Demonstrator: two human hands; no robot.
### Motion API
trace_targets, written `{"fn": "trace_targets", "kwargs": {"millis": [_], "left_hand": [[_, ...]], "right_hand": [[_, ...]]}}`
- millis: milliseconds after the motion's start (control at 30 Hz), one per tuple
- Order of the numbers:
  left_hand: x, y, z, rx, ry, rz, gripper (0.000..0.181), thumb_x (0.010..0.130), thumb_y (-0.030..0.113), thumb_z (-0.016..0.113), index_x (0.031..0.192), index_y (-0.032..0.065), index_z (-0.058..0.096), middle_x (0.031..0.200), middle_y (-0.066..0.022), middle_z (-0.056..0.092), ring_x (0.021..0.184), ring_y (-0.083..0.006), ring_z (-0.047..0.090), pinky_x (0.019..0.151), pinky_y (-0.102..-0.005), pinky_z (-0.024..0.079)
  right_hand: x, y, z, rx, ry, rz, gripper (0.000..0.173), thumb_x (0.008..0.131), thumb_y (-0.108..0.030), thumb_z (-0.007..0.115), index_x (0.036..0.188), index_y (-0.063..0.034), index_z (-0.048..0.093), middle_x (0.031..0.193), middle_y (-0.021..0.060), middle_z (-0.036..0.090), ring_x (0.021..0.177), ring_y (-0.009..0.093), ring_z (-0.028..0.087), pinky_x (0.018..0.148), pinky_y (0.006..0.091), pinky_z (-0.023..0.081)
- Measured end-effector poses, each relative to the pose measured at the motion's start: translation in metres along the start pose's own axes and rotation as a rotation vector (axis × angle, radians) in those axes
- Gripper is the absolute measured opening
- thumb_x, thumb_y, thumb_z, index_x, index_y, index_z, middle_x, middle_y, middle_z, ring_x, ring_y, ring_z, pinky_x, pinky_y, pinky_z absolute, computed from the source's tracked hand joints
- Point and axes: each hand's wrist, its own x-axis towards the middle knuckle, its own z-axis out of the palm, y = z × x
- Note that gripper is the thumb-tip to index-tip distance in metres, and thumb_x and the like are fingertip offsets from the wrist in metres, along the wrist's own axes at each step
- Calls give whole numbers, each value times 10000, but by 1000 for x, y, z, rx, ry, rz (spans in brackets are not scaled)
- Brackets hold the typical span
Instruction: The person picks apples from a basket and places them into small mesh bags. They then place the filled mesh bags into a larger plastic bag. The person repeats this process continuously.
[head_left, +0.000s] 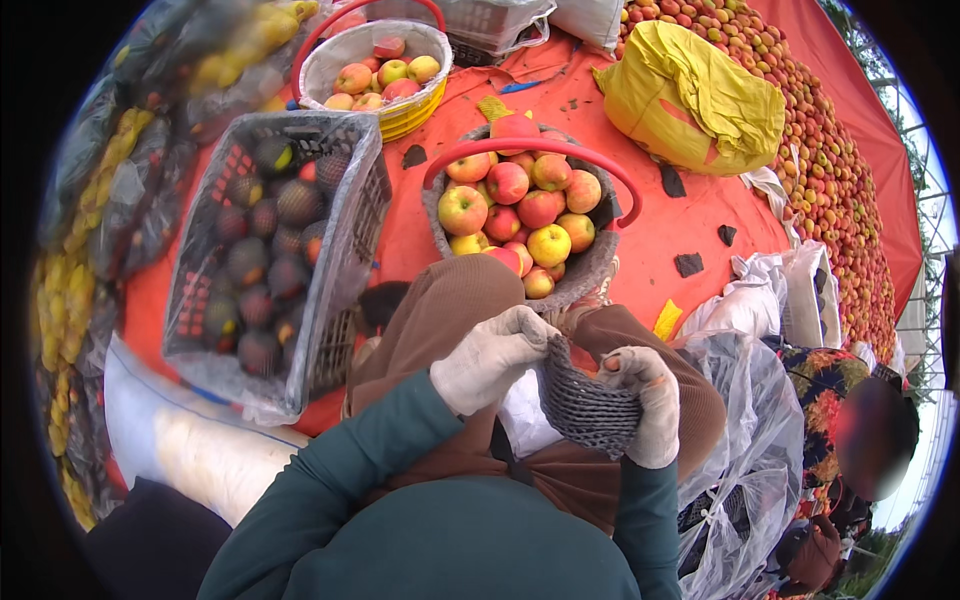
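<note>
Both hands wear whitish work gloves and hold one dark grey foam fruit net (589, 409) above my lap. My left hand (495, 356) pinches the net's upper left edge between thumb and fingers. On the other side, my right hand (645, 397) has hold of the net's right edge, and a torn glove tip bares a bit of finger. The net's mouth is spread between them; whether anything is inside cannot be seen. Just beyond my knees stands a grey-lined basket (435, 202) with a red handle (525, 146), heaped with red and yellow apples (538, 208).
Left of me, a plastic-lined crate (360, 180) holds dark-netted apples (251, 259). Behind it stands a yellow basket (420, 105) of apples. A yellow bundle (690, 97) lies before a large apple heap (832, 165). Clear plastic (742, 442) and another person (821, 390) are at right.
</note>
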Motion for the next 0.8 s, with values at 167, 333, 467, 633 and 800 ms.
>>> {"fn": "trace_targets", "kwargs": {"millis": [167,333,467,633,800], "left_hand": [[-13,1,15,-31,47,-138,147,857,82,511,981,4,520,1003,-134,570,946,-203,552,861,-323,448],[-54,-16,6,1035,-164,393,267,927,122,426,1127,-41,494,1169,-163,511,1060,-252,521,925,-324,423],[-86,-6,6,112,-393,-203,405,979,190,345,1305,-45,392,1287,-165,468,1181,-234,474,1023,-340,342],[-103,16,4,55,-274,-232,475,853,-66,482,1313,-40,367,1312,-157,455,1208,-200,463,1039,-318,339],[-87,11,1,-29,-188,-83,526,812,-39,534,1314,-17,379,1348,-134,387,1254,-205,383,1031,-336,342]], "right_hand": [[-5,19,23,-59,220,53,127,835,18,543,962,31,546,817,61,597,721,120,567,675,237,472],[-54,43,33,-342,338,32,150,761,78,589,905,46,561,850,69,588,735,109,552,689,238,473],[-89,29,30,-336,140,-13,147,734,25,650,862,7,580,807,101,607,684,129,566,656,257,476],[-83,18,29,-265,241,43,121,801,-41,641,863,3,546,763,86,584,556,105,528,521,224,454],[-41,22,21,-325,429,-51,51,850,20,518,900,20,521,660,39,522,537,69,456,504,184,368]]}}
